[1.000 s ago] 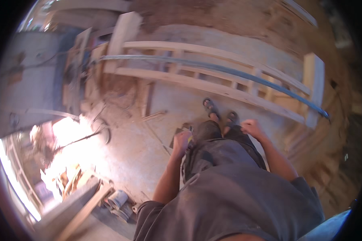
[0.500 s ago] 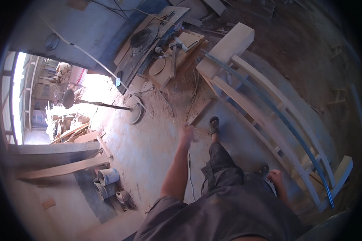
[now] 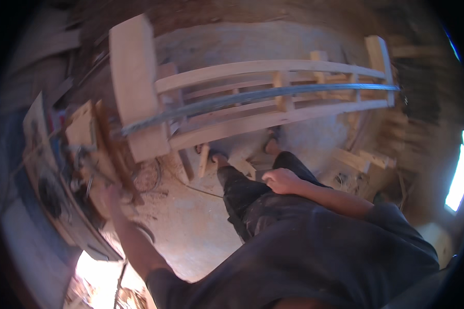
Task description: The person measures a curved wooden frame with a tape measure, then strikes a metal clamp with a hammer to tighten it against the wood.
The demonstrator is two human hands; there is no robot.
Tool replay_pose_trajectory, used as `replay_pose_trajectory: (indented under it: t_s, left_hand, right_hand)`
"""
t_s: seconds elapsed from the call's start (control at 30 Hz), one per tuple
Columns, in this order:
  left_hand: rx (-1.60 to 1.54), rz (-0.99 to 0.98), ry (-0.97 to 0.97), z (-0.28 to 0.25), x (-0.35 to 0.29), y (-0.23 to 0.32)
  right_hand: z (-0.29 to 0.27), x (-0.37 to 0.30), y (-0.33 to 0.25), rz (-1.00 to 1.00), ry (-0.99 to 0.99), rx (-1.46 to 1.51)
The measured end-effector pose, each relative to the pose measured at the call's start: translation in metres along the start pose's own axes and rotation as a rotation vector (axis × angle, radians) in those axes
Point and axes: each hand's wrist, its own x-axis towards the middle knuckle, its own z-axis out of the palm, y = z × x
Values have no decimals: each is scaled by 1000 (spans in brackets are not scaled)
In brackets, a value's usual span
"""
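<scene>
My left hand (image 3: 111,200) is stretched out to the left, close to a low workbench (image 3: 104,177) with tools on it. Motion blurs its fingers, so any contact or grip cannot be made out. In front of my thighs, my right hand (image 3: 282,181) has its fingers curled in, and nothing shows in it. Ahead of me stands a large pale wooden frame (image 3: 232,131) with curved rails, short uprights and a thick block-like post (image 3: 135,87) at its left end. A long grey-blue metal bar (image 3: 252,97) runs across its near side, apart from both hands.
A hand tool (image 3: 90,166) lies on the workbench. Wood offcuts (image 3: 353,160) lie on the floor to the right, and more pieces (image 3: 203,159) lie near my feet. A cable (image 3: 193,188) crosses the dusty floor (image 3: 191,221).
My view has swung right, bringing the wooden frame from the right side to straight ahead. My left hand is now by the workbench; my right hand has come in front of my thighs.
</scene>
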Motion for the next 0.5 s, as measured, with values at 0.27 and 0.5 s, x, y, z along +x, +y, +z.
replay_pose_trajectory:
  t_s: [0.27, 0.5]
  left_hand:
    - [-1665, -193, -176, -74, -128, 65]
    - [-1258, -180, -163, 21, -363, 225]
  right_hand:
    - [17, 47, -97, -296, -16, 166]
    - [8, 37, -98, -224, -365, 576]
